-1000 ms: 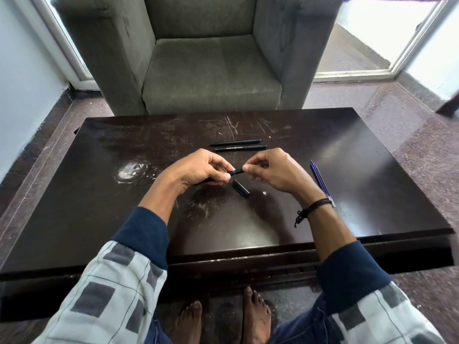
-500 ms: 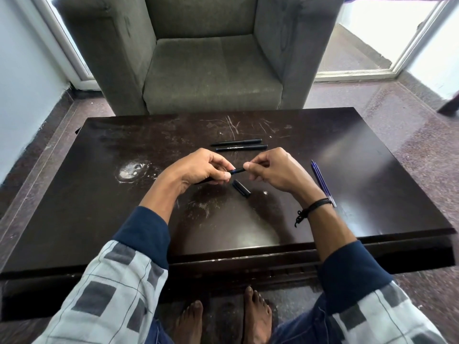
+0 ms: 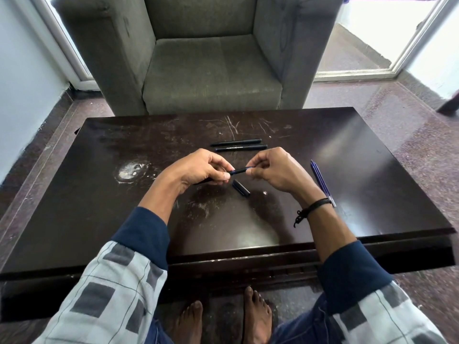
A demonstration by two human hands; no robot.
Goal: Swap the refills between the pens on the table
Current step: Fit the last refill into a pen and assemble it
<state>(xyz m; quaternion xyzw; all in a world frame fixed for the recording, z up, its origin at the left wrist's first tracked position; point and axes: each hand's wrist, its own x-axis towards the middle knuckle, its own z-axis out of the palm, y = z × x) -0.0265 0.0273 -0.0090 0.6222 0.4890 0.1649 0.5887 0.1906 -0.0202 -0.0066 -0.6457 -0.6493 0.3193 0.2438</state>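
Above the middle of the dark table (image 3: 99,194), my left hand (image 3: 201,168) grips the barrel of a black pen (image 3: 238,171). My right hand (image 3: 275,171) pinches that pen's front end, where a blue tip section shows between the fingers. A loose black pen cap (image 3: 241,187) lies on the table just below the hands. Two black pens (image 3: 239,145) lie side by side behind the hands. Blue refills (image 3: 320,180) lie to the right of my right wrist.
A grey armchair (image 3: 211,70) stands behind the table's far edge. A whitish stain (image 3: 130,170) marks the table left of my hands. Glass doors open at the back right. My bare feet (image 3: 223,316) rest under the table's near edge.
Both hands stay on the pen in nearly the same place. The gap between them is about the same; no clear pull or turn shows.
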